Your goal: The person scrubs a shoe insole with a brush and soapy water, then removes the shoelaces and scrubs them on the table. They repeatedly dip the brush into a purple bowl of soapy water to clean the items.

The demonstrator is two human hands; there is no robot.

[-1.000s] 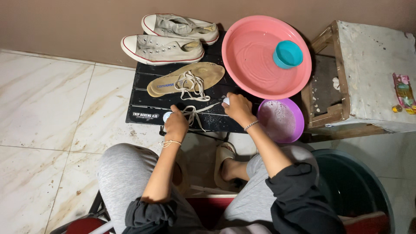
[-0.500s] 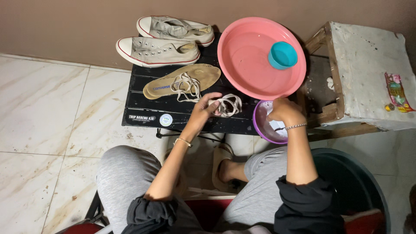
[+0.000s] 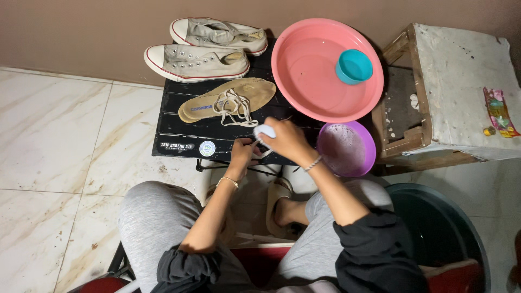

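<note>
My left hand (image 3: 242, 152) pinches a white shoelace (image 3: 255, 145) at the near edge of a low black slatted table (image 3: 184, 135). My right hand (image 3: 286, 142) grips a small white brush or sponge (image 3: 265, 131) pressed on that lace just above the left hand. Further back on the table lie a tan insole (image 3: 255, 92) with another bundled lace (image 3: 233, 106) on it. Two grey canvas sneakers (image 3: 195, 61) without laces stand at the far edge.
A pink basin (image 3: 315, 81) holds a small teal bowl (image 3: 354, 66). A purple bowl with foamy water (image 3: 345, 148) sits right of my hands. A worn wooden stool (image 3: 456, 92) stands at right, a dark bucket (image 3: 439, 228) near my right knee.
My right hand has come back from the purple bowl to the lace in front of me. The left hand slid down to the table's near edge, holding the lace.
</note>
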